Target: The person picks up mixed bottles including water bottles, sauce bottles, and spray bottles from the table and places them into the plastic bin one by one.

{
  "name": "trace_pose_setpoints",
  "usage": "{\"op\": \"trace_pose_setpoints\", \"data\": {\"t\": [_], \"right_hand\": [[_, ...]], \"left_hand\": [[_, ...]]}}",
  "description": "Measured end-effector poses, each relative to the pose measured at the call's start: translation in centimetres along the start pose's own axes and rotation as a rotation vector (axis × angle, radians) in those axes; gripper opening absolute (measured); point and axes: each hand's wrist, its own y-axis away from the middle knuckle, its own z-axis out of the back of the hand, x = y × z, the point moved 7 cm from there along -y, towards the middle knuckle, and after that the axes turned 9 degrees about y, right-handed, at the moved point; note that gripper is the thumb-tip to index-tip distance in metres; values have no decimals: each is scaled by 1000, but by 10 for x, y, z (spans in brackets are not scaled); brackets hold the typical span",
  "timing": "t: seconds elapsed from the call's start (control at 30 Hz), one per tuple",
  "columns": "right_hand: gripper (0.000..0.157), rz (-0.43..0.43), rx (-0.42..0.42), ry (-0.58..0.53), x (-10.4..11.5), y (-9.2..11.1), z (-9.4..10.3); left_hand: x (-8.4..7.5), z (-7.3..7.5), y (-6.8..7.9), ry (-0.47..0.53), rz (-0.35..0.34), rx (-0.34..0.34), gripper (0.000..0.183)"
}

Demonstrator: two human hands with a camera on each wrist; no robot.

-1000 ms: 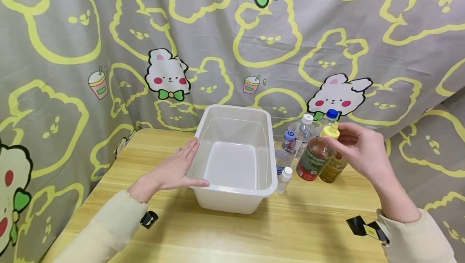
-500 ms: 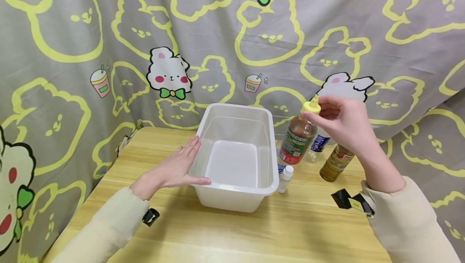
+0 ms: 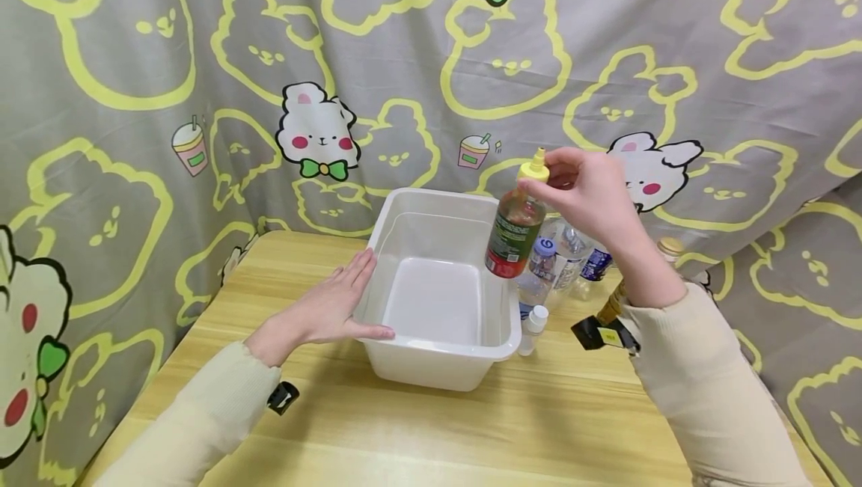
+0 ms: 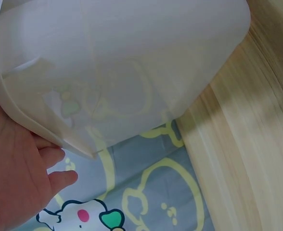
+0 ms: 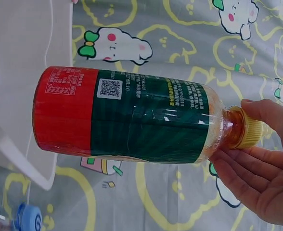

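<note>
hanging from the right hand [image 3: 589, 191], the sauce bottle [image 3: 512, 236] is held clear of the desk [image 3: 417, 442], leaned a little, with its base toward the tub [image 3: 427, 369] and seen in front of the tub's right rim. the bottle is pinched at its yellow cap [image 3: 534, 172] between the thumb and the fingers of the right hand. red contents are seen through its neck, and a green and red label [image 5: 146, 118] is wrapped around it; a square printed code [image 5: 110, 88] is shown there in the right wrist view.

the left rim of the tub is touched by the left hand [image 3: 330, 307], whose fingers are laid out fairly straight, with the thumb spread apart along the near rim.

to the right of the tub, a small white-capped bottle [image 3: 530, 334] is stood just beside its wall. behind it are placed a purple-capped bottle [image 3: 536, 281] and a clear bottle [image 3: 572, 255], with a blue label [image 3: 595, 265] seen next to them. a brown bottle [image 3: 611, 306] is partly hidden by the right forearm. the desk is backed by a gray curtain [image 3: 390, 38] on which yellow outlines and white rabbits are printed. both wrists are covered by cream sleeves [image 3: 195, 412].
</note>
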Motion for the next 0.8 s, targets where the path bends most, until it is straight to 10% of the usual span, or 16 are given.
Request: {"op": "trace_pose_setpoints", "data": {"t": [0.8], "right_hand": [[38,-123,74,-65,9,-56,-70]], "left_hand": [[-1,1,0,-11,7,7,114]]}}
